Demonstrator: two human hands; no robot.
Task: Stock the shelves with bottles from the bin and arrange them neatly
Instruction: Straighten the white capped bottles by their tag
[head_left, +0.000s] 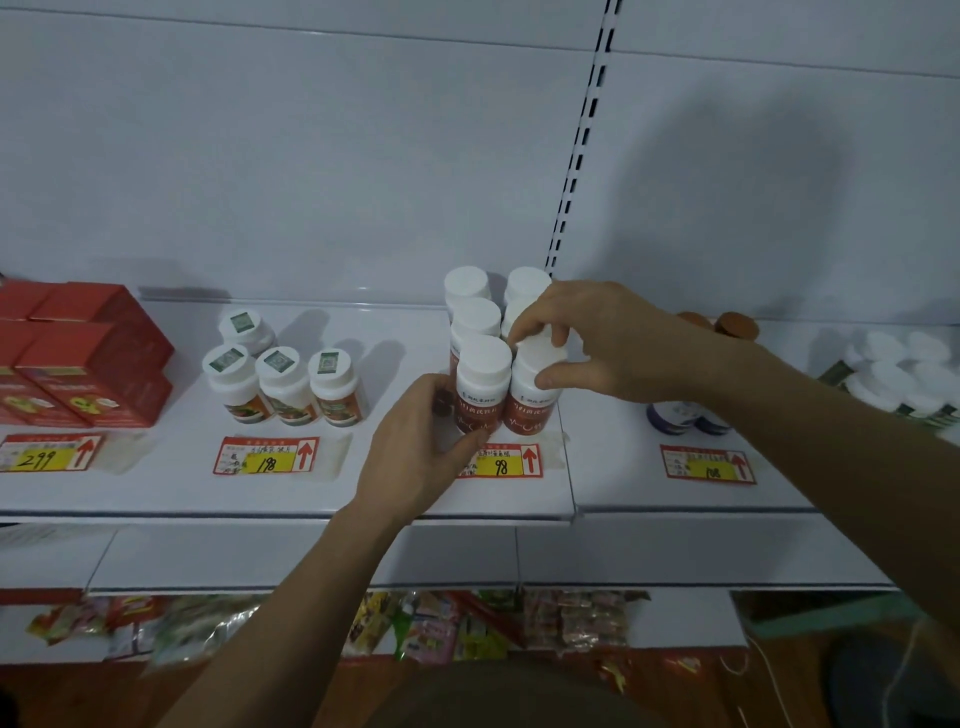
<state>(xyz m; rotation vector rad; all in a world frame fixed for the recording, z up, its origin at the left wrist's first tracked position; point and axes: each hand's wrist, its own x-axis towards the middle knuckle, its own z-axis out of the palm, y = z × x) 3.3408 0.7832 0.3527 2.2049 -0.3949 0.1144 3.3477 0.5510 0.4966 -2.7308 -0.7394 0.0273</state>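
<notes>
Several red-labelled bottles with white caps stand in two rows on the white shelf (291, 499). My left hand (415, 447) wraps round the lower body of the front left bottle (482, 382). My right hand (597, 343) pinches the white cap of the front right bottle (530, 400) from above. Both front bottles stand upright, touching each other, behind the price tag marked 98 (506, 462). The bottles behind them are partly hidden by my right hand. No bin is in view.
Small white bottles with green seals (283, 379) stand to the left, red boxes (78, 358) at the far left. White bottles (904, 374) and a dark-labelled one (670, 415) stand to the right. Snack packets (415, 623) fill the shelf below.
</notes>
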